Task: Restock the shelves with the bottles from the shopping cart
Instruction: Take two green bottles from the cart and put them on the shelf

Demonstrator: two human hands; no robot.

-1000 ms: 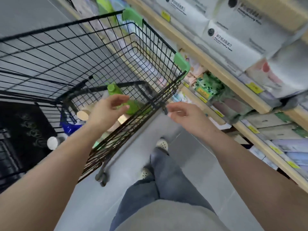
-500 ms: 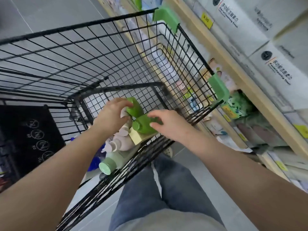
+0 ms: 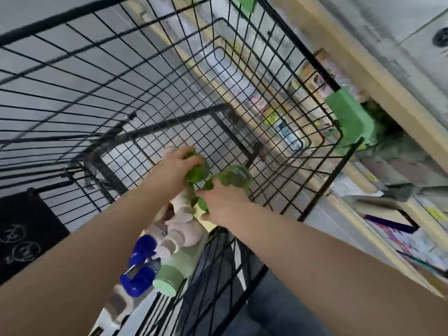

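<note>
Both my hands are down inside the black wire shopping cart [image 3: 266, 76]. My left hand [image 3: 175, 167] grips a round green bottle [image 3: 198, 169] at the cart's near end. Just to its right, my right hand [image 3: 224, 203] grips a second green bottle [image 3: 234, 179] with a label on its top. Below the hands lie several more bottles: pale pink ones [image 3: 184, 226], a light green capped one [image 3: 169, 278] and a blue one [image 3: 140, 265]. Wooden shelves [image 3: 385, 98] run along the right side.
Packaged goods fill the shelves at right, with white boxes [image 3: 426, 27] on the top level. Green plastic bumpers [image 3: 349, 117] cap the cart's corners close to the shelf edge. A black panel with white symbols [image 3: 21, 238] stands at left. My legs are below the cart.
The view has closed in on the cart. Both hands reached deeper into it and now each holds a green bottle; the right one has been lifted off the pile.
</note>
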